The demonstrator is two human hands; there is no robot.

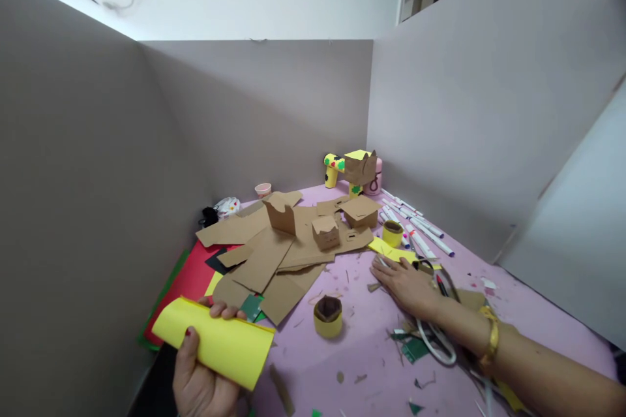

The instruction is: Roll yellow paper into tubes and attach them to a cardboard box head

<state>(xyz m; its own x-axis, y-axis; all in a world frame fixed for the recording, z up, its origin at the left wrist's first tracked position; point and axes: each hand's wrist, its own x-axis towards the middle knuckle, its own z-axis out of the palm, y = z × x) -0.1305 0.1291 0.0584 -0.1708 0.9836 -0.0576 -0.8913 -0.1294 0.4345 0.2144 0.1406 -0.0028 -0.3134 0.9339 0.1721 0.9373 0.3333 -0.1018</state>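
My left hand [205, 384] grips a curved yellow paper sheet [215, 335], thumb in front and fingertips over its upper edge. The sheet is bent into a half-roll and held above the table's near left. My right hand [403, 283] lies palm down at the table's right, fingers stretched out beside a yellow paper strip [391, 248]. A small pale thing shows by its fingertips, too small to name. Between the hands stands a short cardboard ring wrapped in yellow [328, 325]. A similar yellow ring [392, 237] stands beyond my right hand.
Cut cardboard pieces [267, 257] and a small cardboard box [326, 234] cover the middle. Several markers [423, 228] lie at the right. A decorated yellow-and-cardboard model [359, 169] stands at the back. A white cable [437, 348] loops under my right forearm. Grey partitions [259, 110] enclose the pink table.
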